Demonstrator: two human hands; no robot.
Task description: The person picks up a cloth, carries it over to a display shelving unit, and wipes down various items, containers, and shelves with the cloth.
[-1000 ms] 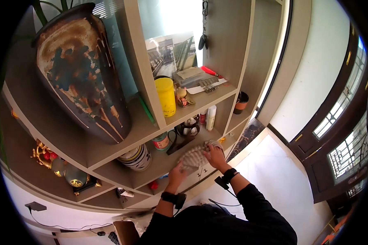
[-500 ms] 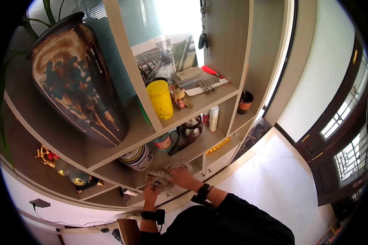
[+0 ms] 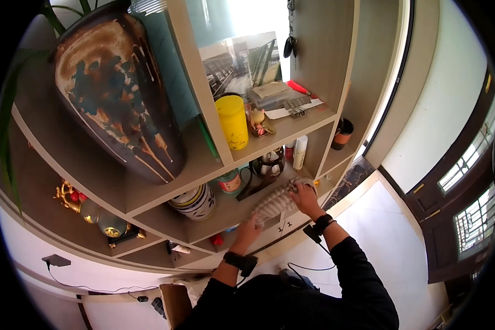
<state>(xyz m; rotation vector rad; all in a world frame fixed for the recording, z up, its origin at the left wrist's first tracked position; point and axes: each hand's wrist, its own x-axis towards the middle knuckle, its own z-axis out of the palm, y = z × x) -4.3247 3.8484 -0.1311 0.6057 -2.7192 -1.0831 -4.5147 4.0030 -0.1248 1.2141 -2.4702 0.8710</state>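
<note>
A striped cloth (image 3: 275,204) stretches along the front of a lower shelf (image 3: 220,213), held between a person's two bare hands. The left hand (image 3: 249,229), slightly blurred, grasps the nearer end; the right hand (image 3: 306,199) has its fingers closed over the farther end. Behind the cloth, on the same shelf, stand a painted pot (image 3: 195,204), a jar (image 3: 230,183) with a pink label and a white can (image 3: 300,153). On the shelf above are a yellow container (image 3: 233,124) and, farther left, a large brown vase (image 3: 113,96). Dark doors (image 3: 432,220) stand at far right.
</note>
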